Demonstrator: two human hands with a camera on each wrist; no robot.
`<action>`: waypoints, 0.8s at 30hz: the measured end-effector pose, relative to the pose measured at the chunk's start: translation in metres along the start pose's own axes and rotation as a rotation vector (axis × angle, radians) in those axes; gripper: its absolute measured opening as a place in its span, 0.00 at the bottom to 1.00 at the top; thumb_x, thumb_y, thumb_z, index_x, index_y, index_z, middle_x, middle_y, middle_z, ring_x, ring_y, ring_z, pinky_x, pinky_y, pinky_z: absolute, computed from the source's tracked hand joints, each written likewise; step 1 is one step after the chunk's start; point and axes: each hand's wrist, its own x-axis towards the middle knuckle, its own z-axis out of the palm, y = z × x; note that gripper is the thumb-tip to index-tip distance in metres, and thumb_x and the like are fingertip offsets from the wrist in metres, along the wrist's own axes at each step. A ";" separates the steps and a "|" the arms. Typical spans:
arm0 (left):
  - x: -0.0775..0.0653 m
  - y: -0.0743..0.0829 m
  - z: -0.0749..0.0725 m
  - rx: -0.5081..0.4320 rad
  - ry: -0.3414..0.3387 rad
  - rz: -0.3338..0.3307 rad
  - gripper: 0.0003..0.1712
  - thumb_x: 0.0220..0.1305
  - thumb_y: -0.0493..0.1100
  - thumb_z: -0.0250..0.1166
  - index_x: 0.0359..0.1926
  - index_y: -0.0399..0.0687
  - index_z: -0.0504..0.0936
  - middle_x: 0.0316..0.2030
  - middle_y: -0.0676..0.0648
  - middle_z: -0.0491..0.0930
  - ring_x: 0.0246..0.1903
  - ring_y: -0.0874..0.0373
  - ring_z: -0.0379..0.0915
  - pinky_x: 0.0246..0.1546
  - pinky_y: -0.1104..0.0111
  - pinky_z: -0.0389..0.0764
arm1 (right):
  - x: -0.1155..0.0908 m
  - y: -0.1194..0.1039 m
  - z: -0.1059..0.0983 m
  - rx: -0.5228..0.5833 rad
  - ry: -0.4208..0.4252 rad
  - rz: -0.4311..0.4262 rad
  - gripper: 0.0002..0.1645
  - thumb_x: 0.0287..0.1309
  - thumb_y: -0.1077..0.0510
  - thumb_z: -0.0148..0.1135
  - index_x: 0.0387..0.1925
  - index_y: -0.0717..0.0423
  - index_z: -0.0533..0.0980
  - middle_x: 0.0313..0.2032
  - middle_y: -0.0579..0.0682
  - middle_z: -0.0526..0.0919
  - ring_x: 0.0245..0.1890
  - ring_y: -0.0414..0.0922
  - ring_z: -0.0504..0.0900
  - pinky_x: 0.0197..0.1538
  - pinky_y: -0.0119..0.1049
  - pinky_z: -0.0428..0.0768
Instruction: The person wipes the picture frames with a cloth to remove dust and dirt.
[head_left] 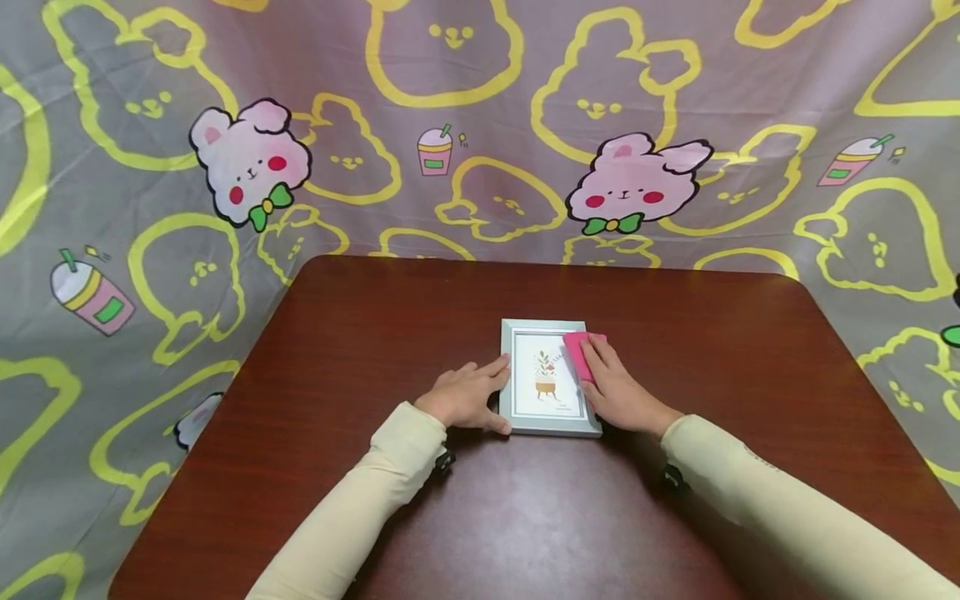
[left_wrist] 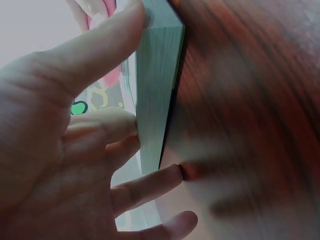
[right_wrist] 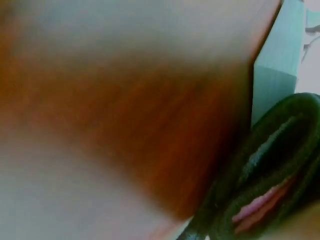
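A silver-grey picture frame (head_left: pixel 551 427) lies on the table, around a print of a potted plant (head_left: pixel 546 382). At its left side is my left hand (head_left: pixel 467 393), fingers spread. In the left wrist view the thumb (left_wrist: pixel 100 50) reaches the corner of the frame (left_wrist: pixel 157 90), and a fingertip meets its side. My right hand (head_left: pixel 622 392) holds a folded pink cloth (head_left: pixel 582 358) over the frame's right edge and glass. The right wrist view shows part of the frame (right_wrist: pixel 275 75) beside a dark folded band (right_wrist: pixel 280 145); the right fingers are hidden there.
The dark reddish-brown table (head_left: pixel 375 317) has rounded far corners. A patterned curtain (head_left: pixel 480 108) with cartoon animals and drink cups hangs behind it and along both sides. Small black devices sit under the left wrist (head_left: pixel 444 462) and the right wrist (head_left: pixel 673 477).
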 end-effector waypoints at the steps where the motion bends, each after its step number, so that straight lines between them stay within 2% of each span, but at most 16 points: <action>1: -0.001 0.000 -0.001 -0.003 0.000 0.000 0.55 0.56 0.66 0.69 0.78 0.61 0.53 0.80 0.63 0.40 0.76 0.44 0.50 0.67 0.48 0.65 | 0.003 0.001 0.000 0.002 -0.010 0.002 0.41 0.68 0.62 0.49 0.75 0.71 0.45 0.76 0.71 0.43 0.77 0.68 0.43 0.74 0.63 0.51; 8: -0.002 0.001 -0.001 -0.005 0.004 -0.003 0.55 0.55 0.65 0.70 0.78 0.61 0.53 0.80 0.62 0.41 0.76 0.44 0.51 0.67 0.48 0.65 | 0.028 0.006 -0.004 0.009 -0.026 0.055 0.40 0.70 0.61 0.47 0.75 0.72 0.44 0.76 0.72 0.42 0.77 0.68 0.42 0.75 0.63 0.48; 15: 0.000 0.002 0.003 0.004 0.014 -0.013 0.56 0.56 0.66 0.69 0.78 0.60 0.52 0.80 0.61 0.40 0.73 0.49 0.56 0.62 0.52 0.70 | 0.048 0.011 -0.006 0.007 -0.029 0.073 0.39 0.71 0.62 0.47 0.75 0.72 0.45 0.75 0.72 0.44 0.75 0.67 0.47 0.75 0.62 0.52; 19: 0.002 0.002 0.003 0.018 0.020 -0.017 0.56 0.55 0.67 0.69 0.78 0.60 0.52 0.80 0.61 0.40 0.72 0.50 0.57 0.59 0.53 0.71 | 0.046 0.012 -0.006 0.028 -0.026 0.072 0.39 0.71 0.61 0.47 0.75 0.71 0.46 0.75 0.71 0.44 0.74 0.69 0.48 0.74 0.64 0.53; 24: 0.002 0.002 0.003 0.026 0.023 -0.018 0.56 0.55 0.67 0.69 0.78 0.61 0.52 0.80 0.61 0.40 0.73 0.50 0.57 0.59 0.53 0.71 | 0.031 0.008 -0.004 0.041 -0.012 0.058 0.40 0.69 0.61 0.49 0.75 0.71 0.47 0.75 0.71 0.45 0.74 0.69 0.48 0.73 0.65 0.52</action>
